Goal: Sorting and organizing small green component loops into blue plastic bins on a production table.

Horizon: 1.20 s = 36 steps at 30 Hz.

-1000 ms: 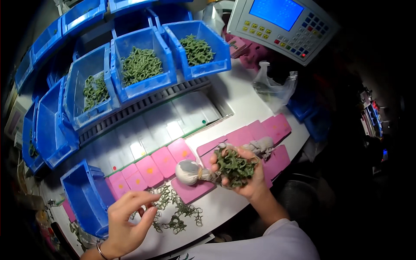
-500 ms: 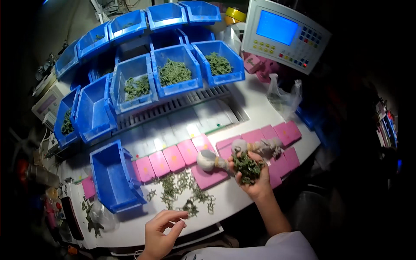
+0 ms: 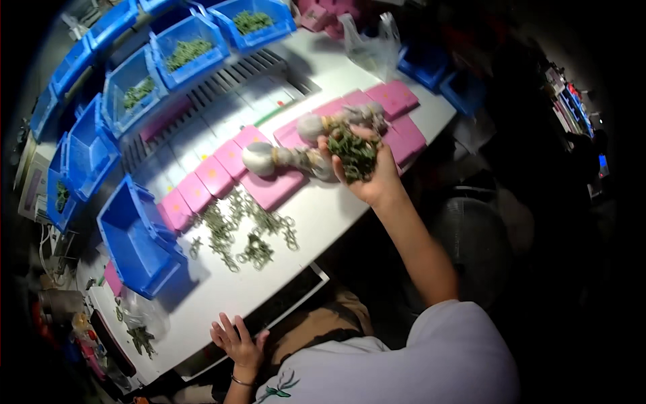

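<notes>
Cupped palm up, my right hand (image 3: 377,175) holds a heap of small green ring-shaped pieces (image 3: 352,156) above the table's right part. Just beyond it lie two pale round-headed pouches with tied necks, one a near pouch (image 3: 258,159) and the other a far pouch (image 3: 311,126), both on pink blocks (image 3: 272,190). My left hand (image 3: 240,345) is at the table's front edge, fingers spread and holding nothing. More loose green ring-shaped pieces (image 3: 221,227) are scattered on the white table between the hands and the row of pink blocks.
An upright-sided blue bin (image 3: 134,236) stands at left on the table. Stacked blue bins (image 3: 190,50), some with green pieces, rise behind a slotted strip (image 3: 232,75). A clear plastic bag (image 3: 372,47) stands at back right. An open drawer (image 3: 286,296) juts out at the front.
The view has swung, so the table appears shifted left and up. My left hand has drawn back from the loose pieces to the table edge and spread its fingers. My right hand keeps its heap.
</notes>
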Available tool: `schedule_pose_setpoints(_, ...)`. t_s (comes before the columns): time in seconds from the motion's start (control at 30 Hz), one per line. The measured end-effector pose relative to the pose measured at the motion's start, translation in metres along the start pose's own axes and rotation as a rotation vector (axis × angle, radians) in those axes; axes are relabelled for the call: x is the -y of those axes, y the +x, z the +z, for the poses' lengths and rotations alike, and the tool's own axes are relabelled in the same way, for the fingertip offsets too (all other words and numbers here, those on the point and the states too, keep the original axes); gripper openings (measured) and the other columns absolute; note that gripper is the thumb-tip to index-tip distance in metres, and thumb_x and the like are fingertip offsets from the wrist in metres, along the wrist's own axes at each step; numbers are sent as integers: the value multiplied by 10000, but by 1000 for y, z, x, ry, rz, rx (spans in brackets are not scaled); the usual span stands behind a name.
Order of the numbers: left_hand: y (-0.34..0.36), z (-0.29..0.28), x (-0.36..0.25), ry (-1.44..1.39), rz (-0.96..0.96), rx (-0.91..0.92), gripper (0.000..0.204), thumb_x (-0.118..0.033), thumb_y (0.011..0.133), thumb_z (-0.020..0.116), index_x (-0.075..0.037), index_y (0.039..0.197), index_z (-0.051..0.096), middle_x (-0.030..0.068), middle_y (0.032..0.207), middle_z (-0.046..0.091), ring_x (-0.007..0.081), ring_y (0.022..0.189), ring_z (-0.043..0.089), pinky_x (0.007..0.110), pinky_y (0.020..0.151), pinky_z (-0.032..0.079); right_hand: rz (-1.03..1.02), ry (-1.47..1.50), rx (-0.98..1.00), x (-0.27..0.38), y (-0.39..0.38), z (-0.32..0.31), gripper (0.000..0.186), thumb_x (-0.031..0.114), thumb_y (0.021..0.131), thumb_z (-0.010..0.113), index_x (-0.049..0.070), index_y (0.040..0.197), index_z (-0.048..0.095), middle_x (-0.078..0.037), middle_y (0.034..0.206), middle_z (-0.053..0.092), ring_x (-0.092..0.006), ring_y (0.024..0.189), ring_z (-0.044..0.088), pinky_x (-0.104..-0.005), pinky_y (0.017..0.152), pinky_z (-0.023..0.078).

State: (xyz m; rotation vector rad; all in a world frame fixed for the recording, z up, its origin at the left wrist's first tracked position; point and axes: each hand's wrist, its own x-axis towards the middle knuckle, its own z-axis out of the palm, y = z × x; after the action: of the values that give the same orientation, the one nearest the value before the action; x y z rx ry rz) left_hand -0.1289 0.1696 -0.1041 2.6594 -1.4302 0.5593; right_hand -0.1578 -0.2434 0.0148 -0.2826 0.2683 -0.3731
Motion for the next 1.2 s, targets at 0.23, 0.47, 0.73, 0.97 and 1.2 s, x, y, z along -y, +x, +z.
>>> schedule_pose_setpoints(0.23, 3, -15, -8, -79, -167, -2, 582, -393, 779, 665, -24, 1204, 519, 228, 1210, 499, 370, 1104, 477, 440, 907, 370, 59, 112, 61, -15, 29, 1, 331, 245, 806, 538, -20, 1002, 570, -207, 1003, 602, -294, 903, 623, -336, 620, 578)
schedule_pose_setpoints(0.47, -21, 17, -3, -3, -154, -80, 754, -569, 718, 622, 1, 1196, 499, 186, 1214, 484, 361, 1147, 411, 483, 947, 300, 293, 266, 49, -21, 56, 31, 317, 256, 782, 541, -5, 961, 536, -210, 1037, 512, -280, 918, 566, -328, 596, 541)
schedule_pose_setpoints(0.73, 17, -23, -19, -378, -520, -59, 590, -392, 845, 522, 67, 1197, 409, 295, 1231, 376, 459, 1161, 348, 549, 970, 264, 482, 252, -227, -10, 82, 71, 239, 223, 778, 521, 11, 890, 522, -163, 1010, 449, -226, 885, 483, -236, 519, 476)
schedule_pose_setpoints(0.97, 120, -55, -38, -144, -90, -137, 249, -140, 802, 523, 15, 982, 600, 290, 1005, 524, 479, 987, 496, 684, 759, 358, 439, 135, -331, 16, 88, 67, 339, 317, 796, 491, 11, 934, 537, -144, 963, 486, -208, 810, 484, -220, 480, 442)
schedule_pose_setpoints(1.2, 369, -104, 24, -871, -439, -488, 429, -177, 772, 644, 13, 1136, 522, 220, 1141, 465, 367, 1053, 465, 424, 883, 391, 460, 68, -362, 36, 79, 99, 316, 308, 783, 511, 17, 904, 535, -143, 968, 462, -204, 824, 468, -213, 488, 441)
